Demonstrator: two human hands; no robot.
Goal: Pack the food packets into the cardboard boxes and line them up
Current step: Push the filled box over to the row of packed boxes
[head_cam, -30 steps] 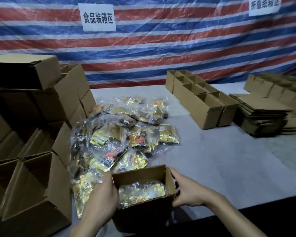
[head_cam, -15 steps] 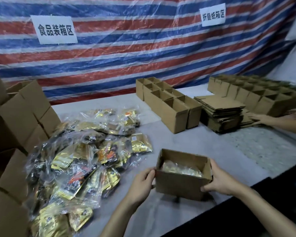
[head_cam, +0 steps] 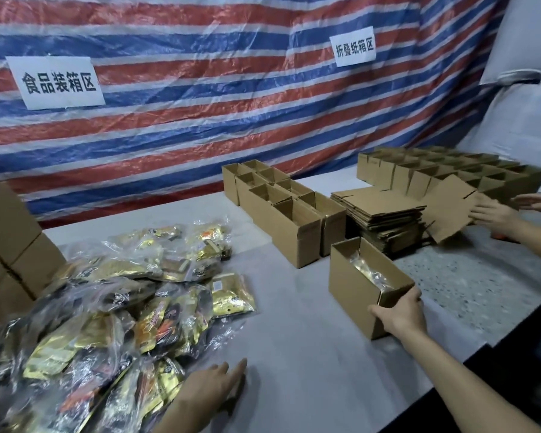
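Observation:
An open cardboard box (head_cam: 352,284) with gold food packets inside stands on the grey table (head_cam: 294,354), just in front of a row of open packed boxes (head_cam: 291,226). My right hand (head_cam: 400,317) grips the box's near end, fingers curled over its rim. My left hand (head_cam: 210,389) hovers flat with straight fingers above the table, at the edge of the big pile of gold and black food packets (head_cam: 107,307) in clear plastic.
Another person's hands (head_cam: 494,214) hold a flat cardboard sheet (head_cam: 447,210) at the right. A stack of flattened boxes (head_cam: 384,220) sits behind my box, with several empty folded boxes (head_cam: 450,173) beyond. Stacked cartons (head_cam: 10,245) stand at the left.
The filled box has moved right and away, toward the row of boxes. My left hand let go of it and drew back beside the packet pile. The view turned right.

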